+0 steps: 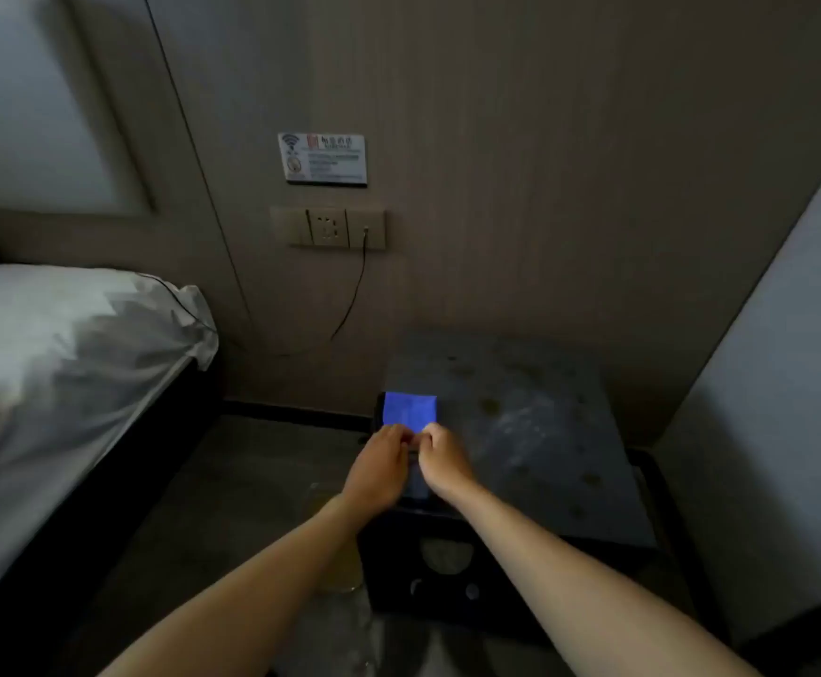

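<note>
On the left edge of a dark grey, blotch-marked square nightstand (535, 422) lay a bright blue rectangular sheet (409, 408). Its long side ran along that edge and its far end pointed to twelve o'clock. Whether it was paper or cloth could not be told.

The left hand (379, 473) and the right hand (440, 461) met over the sheet's near half. Their fingers were curled down and the fingertips touched each other, pinching the sheet between them as far as the blur showed. The sheet's near end lay in shadow under the hands.

At eleven o'clock from the hands, a white rectangular wall card (323, 158) carried a Wi-Fi symbol, a red logo and lines of Chinese print too blurred to read. Just below it sat a beige socket-and-switch panel (329, 228), and a thin black cable (357, 290) hung from its right end.

From the sheet toward three o'clock, the mottled tabletop stretched to its right edge, which stood close to a pale wall panel (789, 383). At nine o'clock, grey floor (252, 481) separated the nightstand from a bed with crumpled white linen (57, 344).
</note>
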`<state>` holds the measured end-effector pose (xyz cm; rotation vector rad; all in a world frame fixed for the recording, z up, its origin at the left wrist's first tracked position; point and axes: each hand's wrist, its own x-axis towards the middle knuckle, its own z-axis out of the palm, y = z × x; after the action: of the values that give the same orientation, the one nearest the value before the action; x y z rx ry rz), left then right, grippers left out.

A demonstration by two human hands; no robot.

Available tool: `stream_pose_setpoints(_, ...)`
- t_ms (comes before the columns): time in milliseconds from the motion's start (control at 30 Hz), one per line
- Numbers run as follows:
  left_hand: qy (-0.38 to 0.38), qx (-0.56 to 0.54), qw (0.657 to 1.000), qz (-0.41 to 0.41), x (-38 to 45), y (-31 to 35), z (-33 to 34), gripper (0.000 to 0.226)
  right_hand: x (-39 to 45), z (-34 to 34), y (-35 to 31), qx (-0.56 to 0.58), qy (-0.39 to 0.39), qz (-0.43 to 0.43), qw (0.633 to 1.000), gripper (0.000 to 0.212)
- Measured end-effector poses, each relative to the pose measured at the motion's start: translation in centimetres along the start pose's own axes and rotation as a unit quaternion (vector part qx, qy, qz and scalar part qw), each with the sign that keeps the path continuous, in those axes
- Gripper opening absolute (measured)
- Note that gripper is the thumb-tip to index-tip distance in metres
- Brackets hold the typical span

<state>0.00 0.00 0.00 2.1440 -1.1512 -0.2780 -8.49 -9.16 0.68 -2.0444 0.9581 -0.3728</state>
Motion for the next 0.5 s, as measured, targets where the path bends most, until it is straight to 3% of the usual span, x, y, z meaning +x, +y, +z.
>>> stream_pose_setpoints(100, -0.039, 0.061, 0.996, 0.060, 0.0, -2.3, 1.4, 0.032, 0.2, 1.9, 1.7, -0.116, -0.003, -0.049, 0.992, 0.029)
stream_pose_setpoints(267, -0.101, 0.166, 0.979, 0.053, -1.0, -4.3, 3.2, 0.055, -0.4, 5.4, 3.8, -0.225, -0.063, -0.047, 0.971, 0.057)
stream_pose_setpoints(367, -0.117, 0.259, 0.959, 0.021, -2.0, -4.9, 3.7, 0.056, -1.4, 6.9, 4.5, -0.298, -0.059, -0.052, 0.951, 0.061)
stream_pose_setpoints(500, -0.111, 0.293, 0.949, -0.025, -2.4, -6.0, 3.7, 0.056, -1.4, 7.7, 4.3, -0.344, -0.043, -0.080, 0.935, 0.060)
